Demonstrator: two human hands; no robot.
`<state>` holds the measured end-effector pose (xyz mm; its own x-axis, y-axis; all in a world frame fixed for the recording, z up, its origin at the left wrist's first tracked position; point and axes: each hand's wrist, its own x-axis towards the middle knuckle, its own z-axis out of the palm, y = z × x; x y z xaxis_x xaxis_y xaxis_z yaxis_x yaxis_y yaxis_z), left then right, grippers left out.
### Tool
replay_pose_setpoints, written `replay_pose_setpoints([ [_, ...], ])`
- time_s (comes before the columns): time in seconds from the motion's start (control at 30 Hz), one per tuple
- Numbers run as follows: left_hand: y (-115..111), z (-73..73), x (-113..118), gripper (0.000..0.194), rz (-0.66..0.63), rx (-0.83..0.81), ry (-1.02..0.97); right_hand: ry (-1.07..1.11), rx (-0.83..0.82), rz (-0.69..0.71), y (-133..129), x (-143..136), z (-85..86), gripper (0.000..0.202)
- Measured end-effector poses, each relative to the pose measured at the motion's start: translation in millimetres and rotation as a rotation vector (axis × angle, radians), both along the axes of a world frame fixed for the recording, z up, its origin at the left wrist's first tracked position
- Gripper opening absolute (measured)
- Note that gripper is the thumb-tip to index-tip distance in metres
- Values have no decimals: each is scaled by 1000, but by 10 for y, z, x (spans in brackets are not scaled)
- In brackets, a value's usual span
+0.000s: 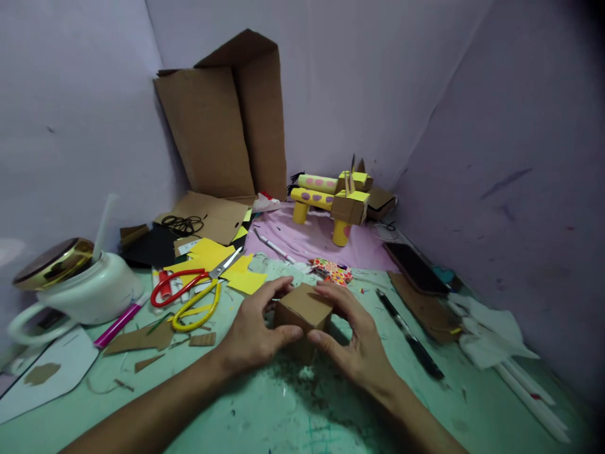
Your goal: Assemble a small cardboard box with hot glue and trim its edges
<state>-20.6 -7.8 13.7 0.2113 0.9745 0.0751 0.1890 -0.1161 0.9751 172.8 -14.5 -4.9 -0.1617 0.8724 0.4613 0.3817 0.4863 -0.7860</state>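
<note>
A small brown cardboard box [304,306] stands on the green tabletop in front of me, gripped from both sides. My left hand [258,328] is closed on its left side, the thumb along the near face and the fingers behind. On the right side, my right hand [357,340] curls around it, its thumb near the front corner and its fingertips at the top edge. Scissors [212,284] with one red and one yellow handle lie open to the left, over yellow paper [208,253]. Just behind the box is a colourful patterned packet [331,271].
Two yellow paper-tube animal figures [314,200] stand on pink cloth [265,234] at the back. A pale pot [101,290] and purple marker [118,323] sit left. At right are a black pen [410,335], a phone [416,268] and white sticks [529,397]. Cardboard [208,126] leans behind.
</note>
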Motion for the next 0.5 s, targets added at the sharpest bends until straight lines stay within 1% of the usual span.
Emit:
replay_pose_setpoints([
  [0.07, 4, -14, -6, 68, -25, 39, 23, -16, -5, 10, -21, -17, 16, 39],
  [0.1, 15, -28, -13, 69, -49, 36, -1, -13, -19, 22, -27, -20, 23, 35],
  [0.2, 62, -82, -29, 83, -138, -44, -150, 18, -55, 72, -24, -1, 25, 30],
  [0.27, 86, -111, -27, 88, -180, -100, -222, 51, -81, 95, -7, 31, 6, 30],
  [0.33, 96, -127, -17, 88, -183, -137, -243, 94, -121, 122, 18, 65, -23, 29],
  [0.4, 98, -132, -13, 88, -157, -158, -246, 133, -149, 167, 39, 89, -49, 29],
  [0.5, 103, -137, -33, 92, -147, -176, -263, 169, -127, 215, 54, 86, -62, 31],
])
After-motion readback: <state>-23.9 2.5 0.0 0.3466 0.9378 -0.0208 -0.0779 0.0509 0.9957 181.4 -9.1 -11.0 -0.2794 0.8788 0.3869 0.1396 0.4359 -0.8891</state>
